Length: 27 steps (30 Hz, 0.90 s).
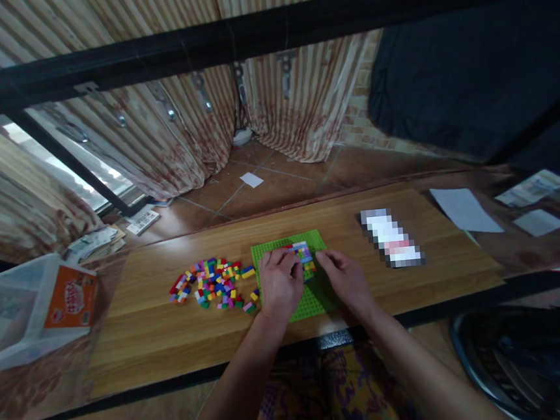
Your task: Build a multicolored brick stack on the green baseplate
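Observation:
A green studded baseplate (312, 306) lies on the wooden board in front of me. Small building bricks (303, 250) in white, blue, purple, red, yellow and orange are joined in a patch on its upper part. My left hand (280, 283) rests over the plate's left half, its fingers curled at the patch's left edge; whatever the fingertips hold is hidden. At the plate's right edge, my right hand (345, 279) has thumb and fingers drawn together close to the bricks. I cannot make out anything between them. Left of the plate, loose coloured bricks (220, 284) lie scattered in a pile.
The wooden board (138, 327) also carries a phone-like, pixelated object (393, 238) on the right. A clear plastic bin (20, 324) with an orange label stands at the left. White paper (466, 210) lies beyond the right end. A dark metal bar (255, 32) crosses above.

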{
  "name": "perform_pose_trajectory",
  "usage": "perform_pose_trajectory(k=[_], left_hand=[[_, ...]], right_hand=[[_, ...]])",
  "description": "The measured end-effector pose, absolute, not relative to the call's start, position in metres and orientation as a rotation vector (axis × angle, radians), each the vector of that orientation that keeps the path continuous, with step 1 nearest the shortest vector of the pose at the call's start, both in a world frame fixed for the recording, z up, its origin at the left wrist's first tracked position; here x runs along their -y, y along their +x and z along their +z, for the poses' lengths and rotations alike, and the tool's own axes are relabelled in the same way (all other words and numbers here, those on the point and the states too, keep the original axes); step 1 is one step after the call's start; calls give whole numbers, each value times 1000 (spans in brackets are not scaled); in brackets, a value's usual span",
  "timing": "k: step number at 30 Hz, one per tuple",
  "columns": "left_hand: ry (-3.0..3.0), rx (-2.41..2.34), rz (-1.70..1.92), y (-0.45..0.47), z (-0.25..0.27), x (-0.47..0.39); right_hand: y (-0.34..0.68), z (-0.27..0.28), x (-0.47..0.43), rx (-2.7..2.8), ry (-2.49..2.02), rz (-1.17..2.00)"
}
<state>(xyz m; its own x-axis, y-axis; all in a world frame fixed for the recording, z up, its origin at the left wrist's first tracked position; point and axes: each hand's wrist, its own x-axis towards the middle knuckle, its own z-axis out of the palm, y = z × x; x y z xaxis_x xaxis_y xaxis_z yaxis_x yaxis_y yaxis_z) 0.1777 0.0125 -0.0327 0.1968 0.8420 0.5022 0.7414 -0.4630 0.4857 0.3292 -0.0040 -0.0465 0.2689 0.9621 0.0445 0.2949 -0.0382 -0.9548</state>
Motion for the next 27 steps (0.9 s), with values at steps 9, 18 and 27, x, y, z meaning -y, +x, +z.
perform_pose_trajectory(k=[9,18,27], left_hand=[[2285,-1548,1115,178,-33,-12],[2489,-1627,909,176,-29,5],[2488,-1600,908,168,-27,13]], right_hand=[[323,-44,-11,1303,-1631,866],[321,-45,-10,1284,-1630,849],[329,-48,-5,1203,-1587,880]])
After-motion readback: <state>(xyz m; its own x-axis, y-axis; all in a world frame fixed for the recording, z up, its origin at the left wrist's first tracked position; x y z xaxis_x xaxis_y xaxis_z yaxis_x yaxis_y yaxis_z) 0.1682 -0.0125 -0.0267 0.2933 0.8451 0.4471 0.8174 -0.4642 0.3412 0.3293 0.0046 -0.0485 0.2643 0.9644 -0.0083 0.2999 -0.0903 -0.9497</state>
